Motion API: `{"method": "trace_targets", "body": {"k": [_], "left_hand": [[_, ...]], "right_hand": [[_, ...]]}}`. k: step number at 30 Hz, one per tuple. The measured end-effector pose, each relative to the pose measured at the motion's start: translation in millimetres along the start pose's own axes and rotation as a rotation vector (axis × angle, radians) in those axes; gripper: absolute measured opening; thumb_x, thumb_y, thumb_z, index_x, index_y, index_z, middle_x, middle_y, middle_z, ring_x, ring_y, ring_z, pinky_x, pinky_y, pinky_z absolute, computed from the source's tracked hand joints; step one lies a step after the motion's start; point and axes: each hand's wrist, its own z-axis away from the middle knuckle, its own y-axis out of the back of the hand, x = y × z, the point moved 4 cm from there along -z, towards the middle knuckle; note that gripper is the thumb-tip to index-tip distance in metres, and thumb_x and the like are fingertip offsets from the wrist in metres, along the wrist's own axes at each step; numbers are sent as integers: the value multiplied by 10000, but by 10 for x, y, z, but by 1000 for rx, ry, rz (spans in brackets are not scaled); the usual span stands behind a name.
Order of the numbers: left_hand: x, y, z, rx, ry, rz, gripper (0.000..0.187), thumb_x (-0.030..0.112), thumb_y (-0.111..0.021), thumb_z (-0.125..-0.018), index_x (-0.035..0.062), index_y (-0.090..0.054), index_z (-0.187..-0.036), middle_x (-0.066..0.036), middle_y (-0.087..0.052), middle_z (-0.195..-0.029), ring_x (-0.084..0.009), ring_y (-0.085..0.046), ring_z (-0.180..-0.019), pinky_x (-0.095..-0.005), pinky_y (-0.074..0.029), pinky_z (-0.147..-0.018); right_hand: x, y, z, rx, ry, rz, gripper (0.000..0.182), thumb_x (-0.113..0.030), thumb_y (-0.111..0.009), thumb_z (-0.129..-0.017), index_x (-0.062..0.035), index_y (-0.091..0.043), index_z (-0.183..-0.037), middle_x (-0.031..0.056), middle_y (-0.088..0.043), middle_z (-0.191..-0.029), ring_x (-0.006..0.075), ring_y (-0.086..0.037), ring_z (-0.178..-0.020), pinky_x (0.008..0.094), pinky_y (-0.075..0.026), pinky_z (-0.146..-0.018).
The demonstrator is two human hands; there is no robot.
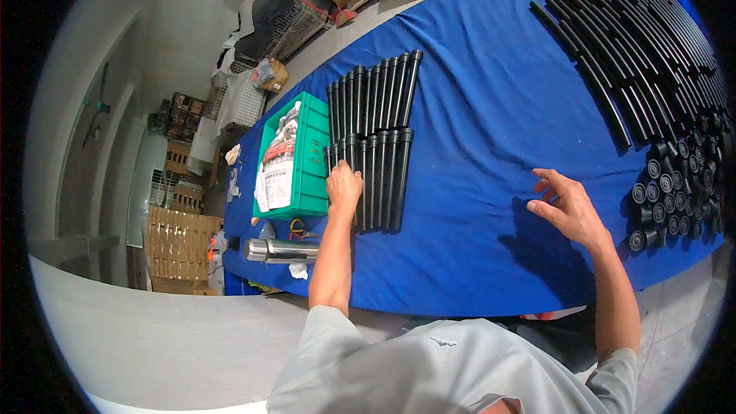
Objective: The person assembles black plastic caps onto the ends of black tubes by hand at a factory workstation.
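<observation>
Two rows of black tubes with wider collared ends, a far row (373,96) and a near row (387,180), lie side by side on a blue cloth (475,100). At the left end of the near row, my left hand (345,185) has its fingers curled round a black tube, which it mostly covers. My right hand (569,207) is over the cloth on the right, fingers apart and holding nothing. Nearest to it are several black round end caps (669,201) with ringed faces, heaped at the right edge.
Left of the tubes stands a green crate (312,155) with a printed bag (280,157) in it. A steel thermos (280,251) and orange-handled scissors (300,230) lie by the near edge. Many plain black tubes (636,54) fill the far right. Cardboard boxes (178,241) stand beyond.
</observation>
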Motion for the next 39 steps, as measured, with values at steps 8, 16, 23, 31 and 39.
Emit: {"method": "trace_targets", "body": {"k": [8, 16, 23, 31, 39], "left_hand": [[-20, -33, 77, 49, -55, 32, 380, 240, -764, -881, -28, -580, -1075, -261, -670, -1058, -449, -689, -977, -520, -570, -852], [-61, -51, 144, 59, -59, 49, 402, 234, -773, -871, -6, -625, -1158, -242, -664, -1109, -446, -682, -1003, -523, -564, -865], [-179, -139, 99, 59, -86, 77, 429, 230, -774, -852, 28, -647, -1209, -239, -668, -1132, -442, -662, -1064, -517, -552, -899], [-217, -144, -9, -7, -57, 135, 453, 219, -807, -780, -18, -672, -1141, -243, -703, -1100, -433, -659, -1045, -509, -527, -910], [138, 220, 86, 90, 27, 79, 539, 299, -803, -825, 18, -633, -1252, -221, -654, -1225, -416, -633, -1134, -496, -519, -948]], "right_hand": [[-2, 2, 5, 2, 1, -1, 597, -250, -788, -870, 52, -570, -1336, 218, -704, -1094, 280, -725, -888, 396, -574, -770], [6, -4, 14, 0, 20, 21, 590, -250, -787, -872, 49, -573, -1333, 221, -701, -1089, 274, -723, -865, 390, -576, -744], [-11, -37, 18, -19, 11, 9, 585, -266, -785, -877, 27, -579, -1339, 228, -706, -1122, 294, -720, -911, 403, -578, -796], [114, -42, 55, -27, 137, 136, 604, -370, -733, -904, 36, -563, -1318, 236, -698, -1126, 394, -680, -1045, 481, -536, -911], [190, -112, 93, -55, 174, 219, 475, -384, -706, -913, 18, -630, -1155, 221, -704, -1051, 412, -674, -997, 511, -532, -851]]}}
